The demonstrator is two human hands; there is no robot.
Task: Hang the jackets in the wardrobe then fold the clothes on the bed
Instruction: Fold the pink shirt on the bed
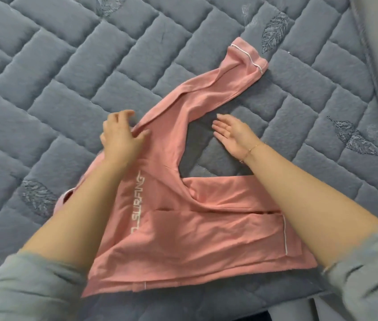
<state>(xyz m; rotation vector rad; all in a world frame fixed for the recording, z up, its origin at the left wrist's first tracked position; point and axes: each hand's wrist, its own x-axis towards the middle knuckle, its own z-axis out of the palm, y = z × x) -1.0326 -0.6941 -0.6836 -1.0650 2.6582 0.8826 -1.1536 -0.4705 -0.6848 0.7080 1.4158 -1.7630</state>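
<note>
1. The folding half of the task is in hand: a pink garment (183, 228) lies on the grey quilted bed (44, 77), its body already doubled into a broad slab nearest the person, and I see no jacket or wardrobe in view.
2. The left hand (119, 135) rests on the garment where one long limb leaves the body; its fingers (125, 114) are bent and spread. Whether they pinch the cloth edge beneath them or only press it I cannot tell, as the hand is blurred.
3. The right hand (232, 133) is flat and relaxed, palm turned up and inward, holding nothing. It hovers over bare quilt in the notch between limb and body, just beside the cloth.
4. The free limb runs away beyond both sets of fingertips, up and to the right, ending in a cuff (248, 59) with white piping. That diagonal is the garment's long axis.
5. Next, I judge, the limb must be brought back over the slab. That calls for a reach past the fingertips to the cuff while the left hand pins the fold line.
</note>
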